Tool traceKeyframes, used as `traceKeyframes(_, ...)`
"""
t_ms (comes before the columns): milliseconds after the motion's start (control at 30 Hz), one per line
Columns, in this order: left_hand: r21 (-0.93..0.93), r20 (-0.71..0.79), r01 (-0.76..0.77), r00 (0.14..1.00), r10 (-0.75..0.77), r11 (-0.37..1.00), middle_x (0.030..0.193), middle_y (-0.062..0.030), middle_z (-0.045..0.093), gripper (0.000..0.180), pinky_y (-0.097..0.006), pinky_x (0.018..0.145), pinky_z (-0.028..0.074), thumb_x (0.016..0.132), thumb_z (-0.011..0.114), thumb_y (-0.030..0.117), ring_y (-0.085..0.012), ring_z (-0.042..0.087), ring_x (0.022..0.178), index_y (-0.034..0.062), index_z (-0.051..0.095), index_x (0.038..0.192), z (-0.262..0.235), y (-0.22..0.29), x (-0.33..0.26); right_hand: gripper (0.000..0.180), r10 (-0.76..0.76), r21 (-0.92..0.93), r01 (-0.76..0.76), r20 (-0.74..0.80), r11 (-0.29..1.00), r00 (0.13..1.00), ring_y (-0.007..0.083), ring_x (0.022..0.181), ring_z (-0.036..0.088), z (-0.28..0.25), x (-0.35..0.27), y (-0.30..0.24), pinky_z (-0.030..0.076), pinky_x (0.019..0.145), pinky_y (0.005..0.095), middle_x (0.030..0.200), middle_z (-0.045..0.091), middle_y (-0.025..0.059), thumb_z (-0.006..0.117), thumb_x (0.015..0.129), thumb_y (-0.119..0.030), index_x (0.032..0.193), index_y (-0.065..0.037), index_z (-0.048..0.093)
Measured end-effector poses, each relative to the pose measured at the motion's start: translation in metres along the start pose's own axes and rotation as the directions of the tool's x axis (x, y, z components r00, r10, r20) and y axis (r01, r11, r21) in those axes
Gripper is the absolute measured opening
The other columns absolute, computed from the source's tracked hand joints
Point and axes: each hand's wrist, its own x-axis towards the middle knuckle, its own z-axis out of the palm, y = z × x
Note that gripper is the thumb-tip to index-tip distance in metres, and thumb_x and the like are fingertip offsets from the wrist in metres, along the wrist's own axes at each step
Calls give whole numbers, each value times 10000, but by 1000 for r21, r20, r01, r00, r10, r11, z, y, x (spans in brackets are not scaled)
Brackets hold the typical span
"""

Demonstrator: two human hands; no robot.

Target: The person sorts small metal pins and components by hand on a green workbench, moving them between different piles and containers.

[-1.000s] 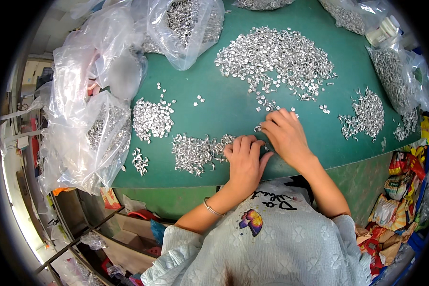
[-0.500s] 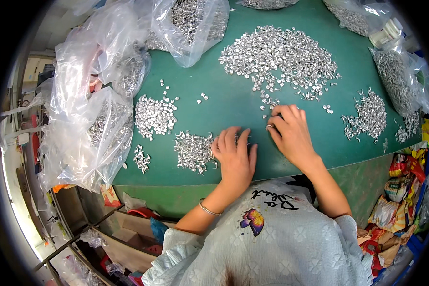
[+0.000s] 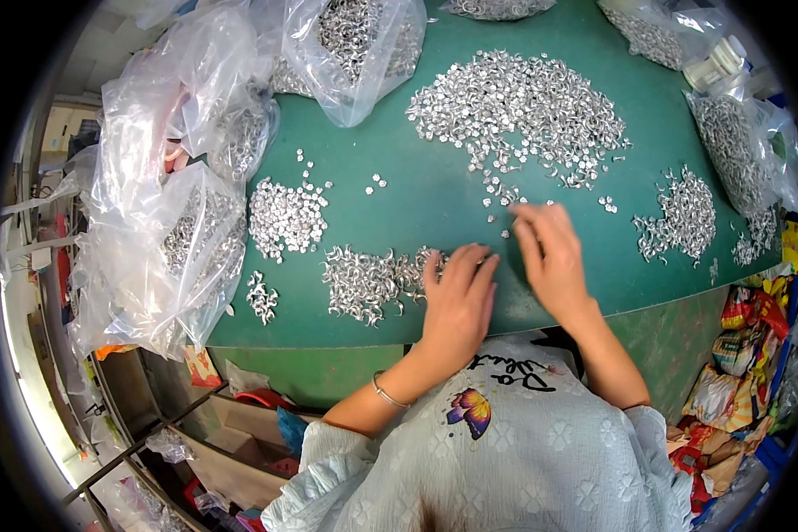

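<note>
My left hand [image 3: 459,306] lies palm down with fingers stretched out, at the right end of a pile of small curved silver metal pieces [image 3: 363,284] near the table's front edge. Its fingertips reach the pieces there; I see nothing gripped in it. To the right, my right hand [image 3: 554,262] hovers with bent fingers, just below a few loose silver pieces [image 3: 501,191]. Its fingertips are slightly blurred and nothing shows between them. A large heap of the same silver pieces [image 3: 519,111] spreads farther back.
The green tabletop [image 3: 399,191] also carries a pile of flower-shaped pieces [image 3: 288,215] at left, a small cluster [image 3: 262,298] and another pile [image 3: 685,213] at right. Filled clear plastic bags [image 3: 173,230] line the left; another bag [image 3: 736,146] stands at the right edge.
My left hand has shifted right, showing more of the curved pieces beside it. My right hand has drawn slightly nearer, and a loose piece now shows left of its fingers.
</note>
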Motion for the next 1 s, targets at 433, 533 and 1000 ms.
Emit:
traceKeyframes(433, 43, -133, 42, 990, -36, 998, 1075, -106, 579, 229, -592, 1083, 300, 781, 700, -10, -312, 553, 1129, 23, 658, 1004, -1, -29, -5, 224, -247, -311, 260, 82, 914, 966, 303, 1145, 554, -31, 2, 49, 410, 939, 416, 1170, 609, 90, 673, 809, -50, 1031, -48, 645)
traceKeyframes(533, 68, -113, 58, 992, -50, 996, 1165, -134, 541, 273, -609, 1074, 295, 787, 698, 10, -343, 516, 1169, 28, 641, 1053, -4, -24, 0, 208, -101, -284, 79, -64, 955, 993, 297, 1141, 541, -42, 3, 49, 401, 924, 408, 1146, 616, 89, 666, 817, -56, 1024, -44, 649)
traceKeyframes(1000, 50, 12, 0, 1000, -1, 999, 1257, -157, 497, 443, -456, 939, 408, 822, 663, 37, -357, 483, 1148, 17, 545, 1248, 12, 6, 38, 448, 12, -331, 47, 175, 942, 984, 313, 1379, 382, -43, -21, 26, 275, 1128, 516, 1410, 491, 107, 663, 849, -104, 1278, -24, 559)
